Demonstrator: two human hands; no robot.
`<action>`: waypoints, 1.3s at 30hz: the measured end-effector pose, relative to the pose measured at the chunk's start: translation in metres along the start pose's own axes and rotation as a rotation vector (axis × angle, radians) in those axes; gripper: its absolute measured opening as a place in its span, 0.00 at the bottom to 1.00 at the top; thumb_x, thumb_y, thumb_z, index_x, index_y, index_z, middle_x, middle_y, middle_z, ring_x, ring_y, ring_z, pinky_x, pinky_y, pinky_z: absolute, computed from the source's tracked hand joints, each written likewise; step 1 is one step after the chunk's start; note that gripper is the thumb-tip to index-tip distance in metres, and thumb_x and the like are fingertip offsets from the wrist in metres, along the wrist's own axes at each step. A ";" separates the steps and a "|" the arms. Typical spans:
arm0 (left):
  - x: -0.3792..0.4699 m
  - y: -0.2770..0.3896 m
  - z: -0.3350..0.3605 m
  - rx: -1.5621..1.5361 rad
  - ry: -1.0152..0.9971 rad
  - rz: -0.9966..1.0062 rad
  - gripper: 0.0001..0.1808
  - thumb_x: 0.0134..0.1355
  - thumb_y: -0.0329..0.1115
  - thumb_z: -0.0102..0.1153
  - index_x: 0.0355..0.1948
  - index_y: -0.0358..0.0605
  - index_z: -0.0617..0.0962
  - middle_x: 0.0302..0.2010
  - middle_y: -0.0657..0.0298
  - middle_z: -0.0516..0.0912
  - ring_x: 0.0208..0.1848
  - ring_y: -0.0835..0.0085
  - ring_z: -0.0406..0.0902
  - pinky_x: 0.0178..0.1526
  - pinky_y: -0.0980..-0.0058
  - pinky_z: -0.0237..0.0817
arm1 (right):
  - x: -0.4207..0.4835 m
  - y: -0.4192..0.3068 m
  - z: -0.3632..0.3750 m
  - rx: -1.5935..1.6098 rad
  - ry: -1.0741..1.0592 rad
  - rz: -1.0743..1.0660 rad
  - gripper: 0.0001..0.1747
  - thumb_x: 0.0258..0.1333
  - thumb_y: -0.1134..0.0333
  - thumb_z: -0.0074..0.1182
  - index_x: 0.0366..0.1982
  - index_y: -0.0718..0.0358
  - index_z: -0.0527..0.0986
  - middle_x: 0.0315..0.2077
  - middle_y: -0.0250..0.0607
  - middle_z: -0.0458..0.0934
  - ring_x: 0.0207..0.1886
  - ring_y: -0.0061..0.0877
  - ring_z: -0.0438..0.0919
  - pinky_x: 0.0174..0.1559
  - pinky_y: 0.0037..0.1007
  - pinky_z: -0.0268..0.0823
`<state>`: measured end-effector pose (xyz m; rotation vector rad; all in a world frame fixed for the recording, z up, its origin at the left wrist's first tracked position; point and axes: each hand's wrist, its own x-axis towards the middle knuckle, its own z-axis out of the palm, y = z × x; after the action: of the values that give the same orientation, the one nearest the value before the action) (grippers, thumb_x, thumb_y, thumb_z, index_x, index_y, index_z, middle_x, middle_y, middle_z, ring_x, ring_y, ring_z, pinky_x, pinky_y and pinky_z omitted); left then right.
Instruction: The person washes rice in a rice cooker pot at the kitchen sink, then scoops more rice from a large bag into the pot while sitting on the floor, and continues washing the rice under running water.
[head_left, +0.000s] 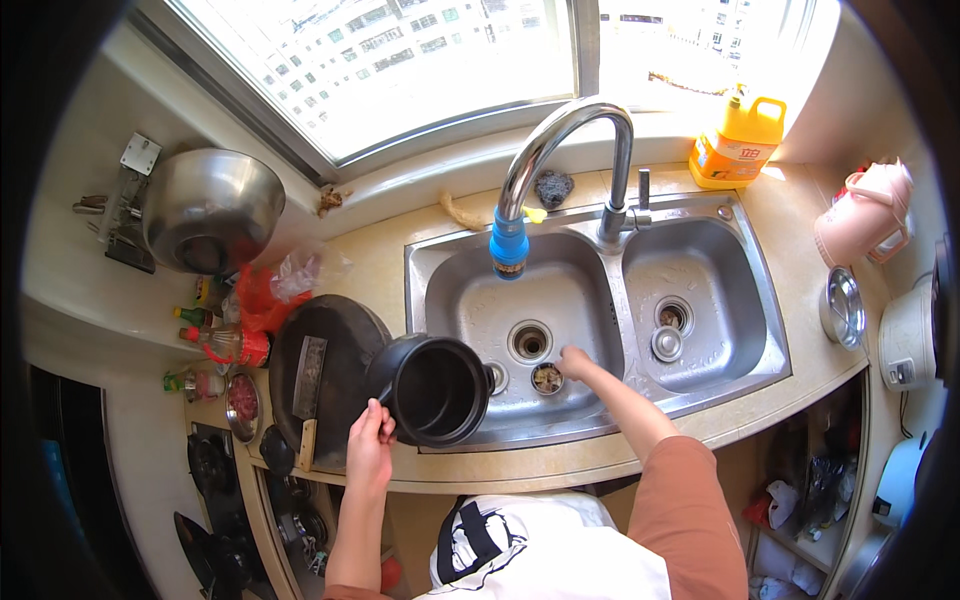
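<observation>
My left hand grips the handle of a black cooking pot, which is tilted so its dark inside shows, at the left front edge of the steel double sink. Inside the larger basin, my right hand has its fingers at the rim of a small drain strainer basket with food scraps in it. Beside it lies the uncovered drain opening. A round metal stopper sits partly behind the pot. Above the basin hangs the faucet's blue filter nozzle.
Left of the sink, a cleaver lies on a round dark chopping board, near a bowl of raw meat and bottles. A yellow detergent jug stands behind the smaller basin. On the right are a pink kettle and a metal bowl.
</observation>
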<state>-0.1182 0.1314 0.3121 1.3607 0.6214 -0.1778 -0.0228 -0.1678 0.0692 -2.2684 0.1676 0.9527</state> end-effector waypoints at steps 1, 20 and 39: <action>-0.003 0.001 -0.004 -0.006 0.049 0.008 0.17 0.65 0.46 0.45 0.22 0.51 0.68 0.20 0.75 0.63 0.23 0.86 0.57 0.27 0.84 0.49 | 0.008 0.010 0.015 -0.129 0.044 0.000 0.14 0.47 0.70 0.51 0.36 0.72 0.75 0.27 0.56 0.78 0.28 0.35 0.80 0.33 0.33 0.73; -0.063 -0.026 -0.017 -0.211 0.229 -0.118 0.15 0.63 0.46 0.48 0.25 0.51 0.69 0.22 0.75 0.65 0.25 0.86 0.60 0.30 0.83 0.51 | 0.042 -0.023 0.026 0.292 0.508 -0.039 0.11 0.43 0.64 0.49 0.29 0.59 0.78 0.26 0.47 0.78 0.31 0.41 0.77 0.35 0.38 0.68; -0.062 -0.040 -0.048 -0.203 -0.028 -0.140 0.16 0.63 0.50 0.47 0.23 0.55 0.68 0.18 0.75 0.64 0.21 0.82 0.56 0.28 0.81 0.51 | -0.225 0.107 -0.027 1.118 0.515 -0.215 0.11 0.53 0.71 0.50 0.36 0.70 0.76 0.30 0.33 0.78 0.32 0.16 0.74 0.37 0.20 0.67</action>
<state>-0.2032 0.1531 0.3059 1.1184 0.6924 -0.2394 -0.2086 -0.2963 0.1785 -1.3685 0.5150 0.0424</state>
